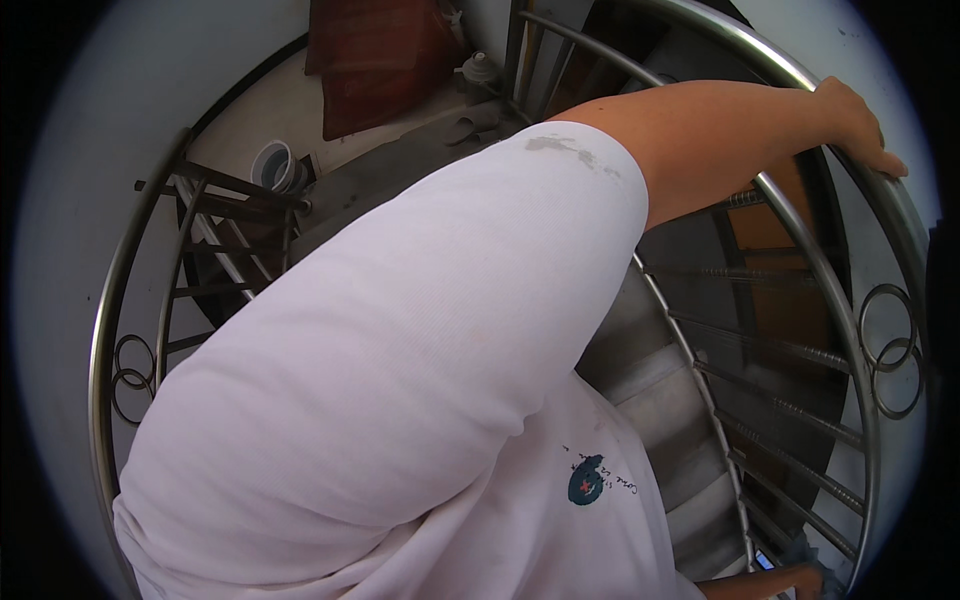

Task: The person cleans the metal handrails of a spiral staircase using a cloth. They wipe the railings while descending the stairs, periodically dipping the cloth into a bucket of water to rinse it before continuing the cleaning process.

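Observation:
My left hand (pixel 855 124) rests over the shiny tubular stair handrail (pixel 900 217) at the upper right, its fingers bent around the metal. The left arm reaches across the view in a white short sleeve (pixel 420 300) with a grey smudge near its hem. At the bottom right edge, my right hand (pixel 806 581) is only partly visible. Close by it are a greyish, crumpled-looking thing (pixel 806 551) and a small lit blue screen (pixel 763 560). Whether the right hand holds either is hidden.
Stair treads (pixel 660 409) descend beside metal balusters (pixel 780 345). Another curved railing (pixel 101 322) stands at left. On the landing are a bucket (pixel 279 169), dark slippers (pixel 472 129), a reddish-brown sheet-like thing (pixel 382 67) and a pale lidded vessel (pixel 480 69).

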The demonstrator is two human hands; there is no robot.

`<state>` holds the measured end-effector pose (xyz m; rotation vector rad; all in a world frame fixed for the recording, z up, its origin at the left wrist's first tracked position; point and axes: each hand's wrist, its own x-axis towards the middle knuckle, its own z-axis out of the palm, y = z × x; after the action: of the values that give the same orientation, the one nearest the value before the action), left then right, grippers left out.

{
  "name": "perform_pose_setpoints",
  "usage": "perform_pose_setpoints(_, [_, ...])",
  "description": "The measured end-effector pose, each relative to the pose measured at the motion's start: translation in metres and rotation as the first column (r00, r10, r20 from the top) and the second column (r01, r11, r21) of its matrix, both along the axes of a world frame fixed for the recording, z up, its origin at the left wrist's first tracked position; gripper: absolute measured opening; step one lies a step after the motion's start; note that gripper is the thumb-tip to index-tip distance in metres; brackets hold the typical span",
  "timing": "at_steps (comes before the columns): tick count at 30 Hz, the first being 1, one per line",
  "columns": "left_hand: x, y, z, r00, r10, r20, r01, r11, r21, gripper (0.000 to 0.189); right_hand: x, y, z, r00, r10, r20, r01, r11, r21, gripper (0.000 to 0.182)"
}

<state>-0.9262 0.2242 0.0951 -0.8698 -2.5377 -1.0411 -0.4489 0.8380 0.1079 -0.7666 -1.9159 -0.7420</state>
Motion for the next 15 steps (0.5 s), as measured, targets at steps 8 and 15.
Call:
perform_pose_setpoints(8, [-0.003, 0.003, 0.0, 1.0, -0.017, -0.006, 0.017, 1.0, 0.008, 0.079, 0.002, 0.016, -0.006, 0.999, -0.028, -0.018, 0.027, 0.997, -0.071, 0.036])
perform_pose_setpoints(15, [0.005, -0.004, 0.003, 1.0, -0.024, 0.016, 0.024, 1.0, 0.016, 0.072, 0.001, 0.012, -0.1, 0.996, -0.083, -0.012, 0.078, 0.972, -0.222, 0.038])
